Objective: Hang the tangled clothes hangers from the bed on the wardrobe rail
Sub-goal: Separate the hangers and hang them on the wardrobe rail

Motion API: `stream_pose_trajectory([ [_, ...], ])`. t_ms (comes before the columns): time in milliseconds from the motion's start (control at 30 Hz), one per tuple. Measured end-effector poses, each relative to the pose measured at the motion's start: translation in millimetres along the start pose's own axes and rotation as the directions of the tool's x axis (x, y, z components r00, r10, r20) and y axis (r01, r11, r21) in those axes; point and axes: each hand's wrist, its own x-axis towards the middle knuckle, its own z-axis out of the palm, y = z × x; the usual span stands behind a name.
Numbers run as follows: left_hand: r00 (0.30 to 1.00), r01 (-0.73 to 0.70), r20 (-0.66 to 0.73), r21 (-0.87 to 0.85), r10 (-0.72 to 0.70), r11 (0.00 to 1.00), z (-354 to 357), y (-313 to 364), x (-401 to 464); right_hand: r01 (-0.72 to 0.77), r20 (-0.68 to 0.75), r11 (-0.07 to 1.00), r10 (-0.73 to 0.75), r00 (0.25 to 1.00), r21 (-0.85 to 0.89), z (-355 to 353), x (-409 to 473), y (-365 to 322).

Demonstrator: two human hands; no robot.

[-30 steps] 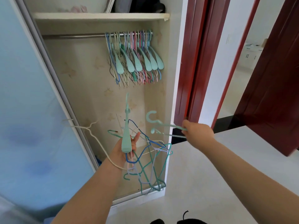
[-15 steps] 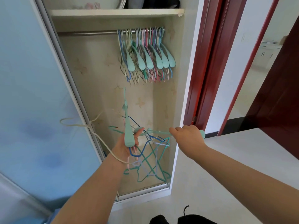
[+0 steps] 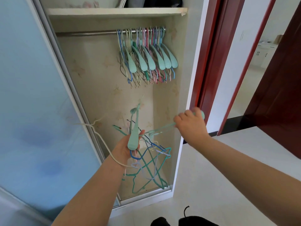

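My left hand (image 3: pixel 126 148) grips a tangled bundle of hangers (image 3: pixel 149 162) low in front of the open wardrobe: thin blue, green, lilac and cream wire hangers plus a wide mint plastic one (image 3: pixel 134 134) standing upright in my palm. My right hand (image 3: pixel 191 126) is closed on another mint hanger (image 3: pixel 164 127), held level, its hook end still touching the bundle. The metal wardrobe rail (image 3: pixel 91 33) runs under the shelf, with several mint, blue and pink hangers (image 3: pixel 146 54) hung at its right end.
A pale blue sliding door (image 3: pixel 32 95) covers the wardrobe's left side. A shelf (image 3: pixel 114 11) sits above the rail. Red door frames (image 3: pixel 213 51) and a dark red door (image 3: pixel 280 88) stand to the right. Dark footwear (image 3: pixel 182 221) shows at the bottom edge.
My right hand has pulled the mint hanger up and to the right, away from the bundle. The view has moved closer to the wardrobe and shifted left.
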Motion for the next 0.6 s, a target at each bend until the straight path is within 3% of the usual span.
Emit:
stream_pose_trajectory([
  [133, 0.999, 0.050, -0.018, 0.128, -0.048, 0.991, -2.1, -3.4, 0.2, -0.010, -0.113, 0.998, 0.003, 0.994, -0.062, -10.6, 33.9, 23.1],
  [300, 0.997, 0.073, -0.052, 0.316, -0.059, 0.946, -9.6, -1.1, 2.2, 0.174, -0.038, 0.970, -0.183, 0.982, -0.169, -26.3, 73.5, 30.5],
  [367, 0.995, 0.088, -0.072, 0.361, -0.066, 0.929, -13.4, 0.6, 3.9, 0.251, 0.027, 0.951, -0.250, 0.968, -0.182, -41.3, 87.3, 28.2],
  [500, 0.991, 0.134, -0.069, 0.340, -0.118, 0.931, -13.0, 4.1, 0.4, 0.326, 0.321, 0.937, -0.272, 0.907, -0.128, -72.7, 119.5, 13.9],
  [600, 0.990, 0.144, -0.050, 0.294, -0.136, 0.945, -20.2, 6.0, 3.6, 0.410, 0.409, 0.897, -0.315, 0.856, -0.167, -87.6, 139.2, -1.3],
])
